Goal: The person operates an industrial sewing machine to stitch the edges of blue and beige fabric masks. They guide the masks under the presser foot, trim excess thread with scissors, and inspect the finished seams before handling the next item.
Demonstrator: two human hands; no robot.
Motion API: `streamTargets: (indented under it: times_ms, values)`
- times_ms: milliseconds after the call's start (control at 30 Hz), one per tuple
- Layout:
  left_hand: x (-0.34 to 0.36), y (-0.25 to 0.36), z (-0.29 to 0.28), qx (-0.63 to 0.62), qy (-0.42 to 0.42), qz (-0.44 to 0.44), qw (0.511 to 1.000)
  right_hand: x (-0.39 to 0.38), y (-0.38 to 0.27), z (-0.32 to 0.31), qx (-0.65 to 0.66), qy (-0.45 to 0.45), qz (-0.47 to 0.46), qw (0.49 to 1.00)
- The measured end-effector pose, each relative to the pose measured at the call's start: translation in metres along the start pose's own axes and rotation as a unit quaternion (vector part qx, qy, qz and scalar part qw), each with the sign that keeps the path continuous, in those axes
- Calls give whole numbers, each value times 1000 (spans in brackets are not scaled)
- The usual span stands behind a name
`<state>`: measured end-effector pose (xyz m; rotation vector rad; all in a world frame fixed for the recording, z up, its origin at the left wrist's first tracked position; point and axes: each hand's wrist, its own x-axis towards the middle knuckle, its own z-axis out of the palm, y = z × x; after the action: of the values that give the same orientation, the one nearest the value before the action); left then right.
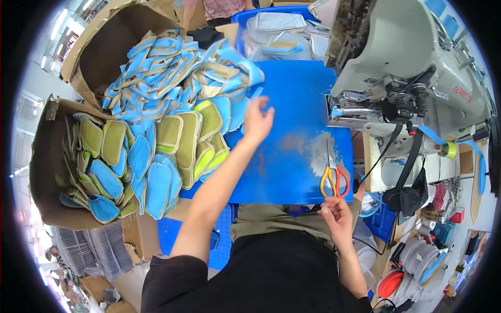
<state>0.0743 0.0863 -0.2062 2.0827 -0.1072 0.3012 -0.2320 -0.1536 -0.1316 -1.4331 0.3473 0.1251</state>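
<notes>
My left hand (pixel 258 121) is over the left part of a blue work table (pixel 300 104), its fingers loosely bent and the thumb apart. A blue strip end lies by its fingertips; nothing shows in its grasp. Beyond it is a heap of blue and beige fabric strips (pixel 156 73), blurred at its right end. Beside my forearm, green and blue stitched pads (pixel 185 138) are piled at the table's left edge. My right hand (pixel 336 216) hovers at the near edge, loosely curled with no object visible in it. Scissors (pixel 331 172) with orange and red handles lie just beyond it.
A sewing machine (pixel 396 68) stands to the right. On the left, one cardboard box (pixel 44 156) holds more pads, and another (pixel 86 57) stands behind the strips. A blue bin (pixel 241 39) with pale grey pieces is at the back. A person (pixel 216 10) stands beyond.
</notes>
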Motion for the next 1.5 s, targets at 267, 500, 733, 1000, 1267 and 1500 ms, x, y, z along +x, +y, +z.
streamTargets:
  times_ms: [267, 500, 733, 1000, 1267, 1500]
  values:
    - [146, -63, 28, 62, 71, -117, 989, -17, 11, 11, -39, -15, 21, 999]
    - [103, 59, -77, -191, -135, -112, 966, -29, 18, -6, -51, 37, 22, 998]
    - [5, 147, -174, -322, -320, -54, 889, 30, -80, 26, -273, 103, -330, 898]
    - [-72, 176, -155, -359, -436, -132, 815, 109, -107, 81, -214, -40, -375, 901]
    - [-137, 103, -147, -354, -580, -193, 708, 97, -95, 20, 43, 155, -317, 935]
    - [-128, 108, -129, -305, -411, -130, 849, 87, -81, -18, 165, 214, -311, 911]
